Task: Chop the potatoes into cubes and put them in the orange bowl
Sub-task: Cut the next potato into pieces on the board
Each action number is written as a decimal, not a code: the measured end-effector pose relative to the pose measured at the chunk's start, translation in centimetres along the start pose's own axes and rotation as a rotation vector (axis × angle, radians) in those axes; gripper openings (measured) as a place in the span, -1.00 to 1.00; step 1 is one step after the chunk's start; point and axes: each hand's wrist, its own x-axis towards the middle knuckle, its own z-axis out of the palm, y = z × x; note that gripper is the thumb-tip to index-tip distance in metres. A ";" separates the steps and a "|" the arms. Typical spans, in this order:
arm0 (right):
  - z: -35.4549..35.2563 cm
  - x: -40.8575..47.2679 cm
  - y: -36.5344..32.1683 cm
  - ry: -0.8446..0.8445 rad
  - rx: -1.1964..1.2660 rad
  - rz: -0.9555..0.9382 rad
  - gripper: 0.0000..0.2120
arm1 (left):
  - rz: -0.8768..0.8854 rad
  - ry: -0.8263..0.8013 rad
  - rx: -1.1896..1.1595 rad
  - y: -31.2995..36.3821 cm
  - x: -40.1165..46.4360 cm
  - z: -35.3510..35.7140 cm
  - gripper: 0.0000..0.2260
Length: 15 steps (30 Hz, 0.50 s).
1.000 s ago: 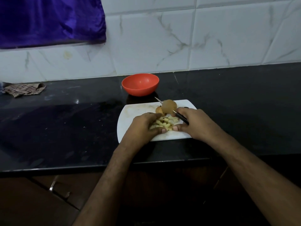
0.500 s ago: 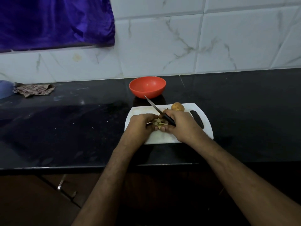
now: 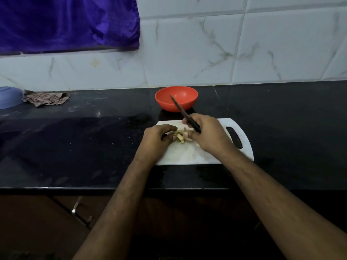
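White plastic makes up the cutting board (image 3: 189, 152), which lies flat on the black counter (image 3: 75, 147) and serves as the reference for everything else. On its middle sits a small heap of pale potato cubes (image 3: 183, 136), bracketed by both hands. The left hand (image 3: 156, 140) rests on the board's left part, fingers curled inward against the left edge of the heap; whether it actually grips any pieces is hard to say, since the fingertips are hidden under the knuckles. The right hand (image 3: 208, 136) sits on the board's middle, just right of the cubes, closed around the dark handle of a knife (image 3: 185, 115). Its blade slants up and away past the board's far edge, its tip showing in front of the orange bowl (image 3: 176, 98). That bowl stands upright on the counter just beyond the board's far edge, apart from it. The board's handle slot is at its right end, beside the right wrist. Well to the left of the board, near the tiled wall, lie a crumpled checked cloth (image 3: 46, 98) and a blue bowl (image 3: 8, 97).
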 end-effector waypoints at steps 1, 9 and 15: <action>-0.6 -0.2 -0.1 0.031 0.041 0.010 -0.78 | 0.004 0.006 -0.009 0.1 0.0 0.1 -0.75; -4.4 -2.5 1.6 0.041 -0.187 0.196 -0.91 | 0.143 0.021 0.052 0.8 -0.6 0.6 -0.70; -1.9 -3.0 1.3 -0.050 -0.285 0.160 -0.75 | 0.029 -0.182 0.125 0.7 0.0 1.0 -0.13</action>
